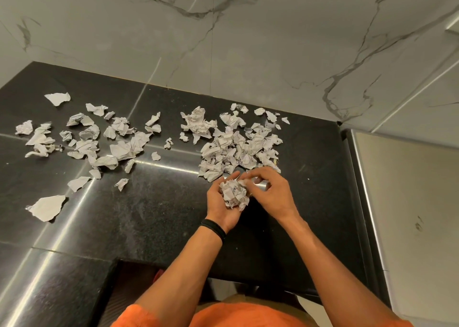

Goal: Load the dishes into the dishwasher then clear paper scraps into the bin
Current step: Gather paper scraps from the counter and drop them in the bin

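It looked like a home kitchen: a polished black granite counter (pixel 149 215) ran under marble-veined wall tiles (pixel 248 40), with a steel appliance (pixel 409 202) at right.

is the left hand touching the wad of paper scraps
Touching. The head view shows the wad of paper scraps lying in the cupped palm of the left hand, whose fingers curl up around it.

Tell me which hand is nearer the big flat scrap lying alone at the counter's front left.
Left. The left hand, cupping a wad of scraps, is off to the right of the big flat scrap; the right hand is farther right still, just beyond the left.
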A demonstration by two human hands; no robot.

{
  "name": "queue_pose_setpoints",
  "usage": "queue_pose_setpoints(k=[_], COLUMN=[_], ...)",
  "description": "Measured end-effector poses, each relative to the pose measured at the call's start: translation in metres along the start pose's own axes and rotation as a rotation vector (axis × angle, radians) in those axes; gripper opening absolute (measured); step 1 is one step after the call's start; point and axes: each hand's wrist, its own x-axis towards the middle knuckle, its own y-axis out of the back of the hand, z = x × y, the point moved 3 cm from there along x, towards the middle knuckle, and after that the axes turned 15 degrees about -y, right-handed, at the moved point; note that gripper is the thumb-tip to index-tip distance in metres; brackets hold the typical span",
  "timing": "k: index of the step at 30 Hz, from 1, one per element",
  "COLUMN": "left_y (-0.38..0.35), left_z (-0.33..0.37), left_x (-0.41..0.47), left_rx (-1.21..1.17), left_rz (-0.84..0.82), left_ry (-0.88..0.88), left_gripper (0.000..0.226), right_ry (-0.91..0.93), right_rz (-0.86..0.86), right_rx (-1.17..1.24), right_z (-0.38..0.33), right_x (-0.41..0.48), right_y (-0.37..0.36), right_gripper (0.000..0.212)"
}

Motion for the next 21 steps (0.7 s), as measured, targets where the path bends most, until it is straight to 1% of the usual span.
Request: queue_pose_setpoints(k=[2,3,5,8,11,14,16,17,18,21], left_y=[-0.001,-0.001,0.0,0.001,0.004,0.012,0.017,0.018,0.019,0.019], left_z=[0.002,0.003,0.005,0.011,0.016,0.02,0.022,0.022,0.022,0.019], left_x=[-0.002,-0.004,-0.006,-0.01,-0.013,-0.011,-0.008,-0.007,-0.006,-0.003], left_rx=[-0.015,-0.014,-0.008,-0.003,-0.011,-0.02,-0.024,-0.024,-0.019,-0.008], left_rz=[0.01,0.02,0.032,0.038,0.041,0.055,0.065,0.062,0.063,0.05], left_ry=[-0.007,-0.014,-0.025,-0.052,-0.073,-0.09,-0.098,-0.101,-0.1,-0.086], left_gripper=[0.043,0.042,0.042,0.044,0.044,0.044,0.046,0.046,0.046,0.043], right_ry=[-0.088,-0.117,-0.131,-0.088,0.01,0.07,0.074,0.053,0.01,-0.088], right_rz=[0.113,0.146,0.149,0.107,0.105,0.132,0.137,0.135,0.127,0.093], right_rx=[-0.031,-0.114,-0.31,-0.463,-0.586,-0.648,-0.643,-0.603,-0.522,-0.133], right_z=[0.008,0.012,0.015,0.015,0.011,0.011,0.015,0.017,0.018,0.011], right_x=[0.01,0.016,0.028,0.041,0.045,0.042,0.039,0.037,0.034,0.023], right_y=[0.005,0.007,0.005,-0.005,-0.016,-0.02,-0.019,-0.018,-0.016,-0.013], right_gripper=[0.008,0.008,0.013,0.018,0.015,0.011,0.009,0.009,0.01,0.013])
